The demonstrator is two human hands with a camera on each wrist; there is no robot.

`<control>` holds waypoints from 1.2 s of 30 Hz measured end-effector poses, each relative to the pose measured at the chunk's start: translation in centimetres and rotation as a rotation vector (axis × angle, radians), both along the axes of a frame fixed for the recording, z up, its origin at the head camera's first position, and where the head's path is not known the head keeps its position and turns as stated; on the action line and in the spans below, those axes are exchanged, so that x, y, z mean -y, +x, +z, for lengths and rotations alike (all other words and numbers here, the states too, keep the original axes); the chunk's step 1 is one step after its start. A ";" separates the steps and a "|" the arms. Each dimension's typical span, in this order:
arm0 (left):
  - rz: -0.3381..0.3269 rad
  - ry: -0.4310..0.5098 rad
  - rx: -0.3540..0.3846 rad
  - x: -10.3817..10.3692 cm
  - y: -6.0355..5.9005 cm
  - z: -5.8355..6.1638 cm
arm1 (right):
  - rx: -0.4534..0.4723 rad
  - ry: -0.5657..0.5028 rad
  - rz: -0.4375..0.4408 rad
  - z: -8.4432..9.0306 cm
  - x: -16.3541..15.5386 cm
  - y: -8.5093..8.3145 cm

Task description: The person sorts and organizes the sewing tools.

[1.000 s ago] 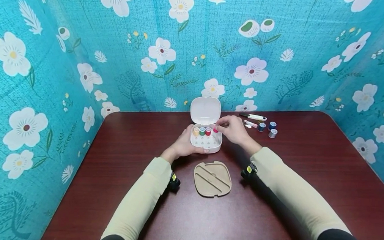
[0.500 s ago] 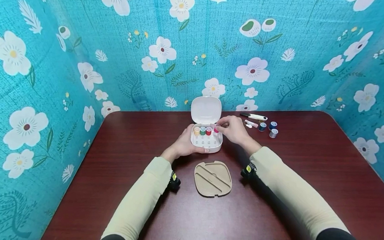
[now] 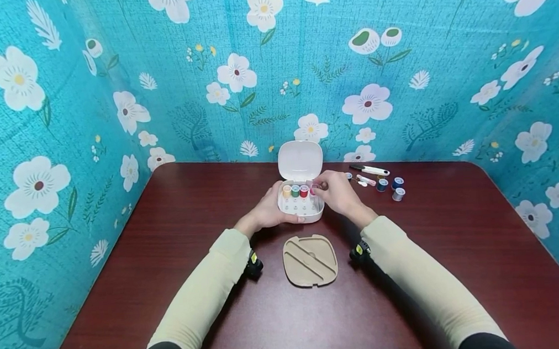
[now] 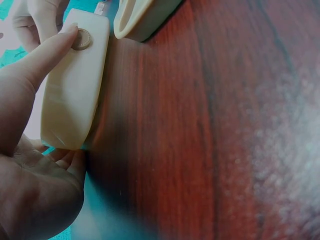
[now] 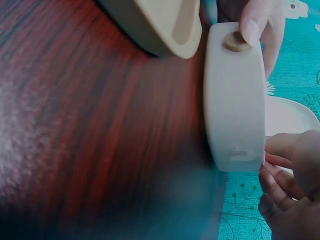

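A small white box (image 3: 301, 210) with its lid (image 3: 300, 160) raised stands on the dark red table (image 3: 213, 213). Three thread spools, yellow, green and red (image 3: 303, 190), sit in its back row. My left hand (image 3: 268, 208) grips the box's left side; the thumb rests by the round clasp on the box front (image 4: 75, 90). My right hand (image 3: 336, 190) pinches a pink spool (image 3: 313, 188) at the box's right back corner. The right wrist view shows the box front (image 5: 235, 100) and my right fingers (image 5: 287, 150) at its edge.
A beige grooved insert (image 3: 310, 260) lies on the table nearer to me than the box. Right of the box lie a white clipper tool (image 3: 369, 170), a pink-white tool (image 3: 365, 179) and three spools (image 3: 396, 188). Blue flowered cloth walls stand close on three sides.
My right hand has shifted slightly left and down with the pink spool, toward the box's back row. The left hand and the box have stayed still.
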State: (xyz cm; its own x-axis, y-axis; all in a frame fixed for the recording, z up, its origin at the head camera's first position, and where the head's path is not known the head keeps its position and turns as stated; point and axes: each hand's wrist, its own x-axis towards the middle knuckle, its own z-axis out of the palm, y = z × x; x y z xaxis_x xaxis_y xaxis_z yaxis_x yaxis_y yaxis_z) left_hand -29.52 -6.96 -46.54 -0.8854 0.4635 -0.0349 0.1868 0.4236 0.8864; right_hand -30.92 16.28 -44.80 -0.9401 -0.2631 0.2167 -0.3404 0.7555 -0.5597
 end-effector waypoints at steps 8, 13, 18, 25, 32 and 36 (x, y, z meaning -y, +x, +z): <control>-0.009 0.016 -0.012 -0.1 -0.1 0.1 | -0.030 0.076 0.014 0.0 0.1 0.2; -0.004 -0.006 -0.017 -0.2 -0.3 0.0 | -0.019 0.106 0.003 0.0 0.1 0.2; -0.003 -0.011 -0.019 -0.2 -0.2 0.0 | -0.026 0.104 0.005 0.0 0.2 0.4; -0.007 0.005 -0.020 -0.2 -0.2 0.0 | -0.052 0.144 0.011 -0.2 0.5 0.6; -0.009 -0.001 -0.013 -0.2 -0.2 -0.2 | -0.077 0.187 0.009 -0.4 0.6 0.6; -0.009 0.001 -0.016 -0.1 -0.1 -0.1 | -0.062 0.172 -0.005 -0.5 0.6 0.5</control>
State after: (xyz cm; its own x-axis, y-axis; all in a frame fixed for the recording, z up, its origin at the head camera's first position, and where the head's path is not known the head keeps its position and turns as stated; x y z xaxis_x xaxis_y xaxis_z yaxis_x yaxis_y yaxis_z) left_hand -29.62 -6.83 -46.67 -0.8815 0.4718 -0.0204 0.2046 0.4205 0.8839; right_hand -30.45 15.72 -45.31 -0.9276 -0.2968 0.2267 -0.3665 0.8399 -0.4003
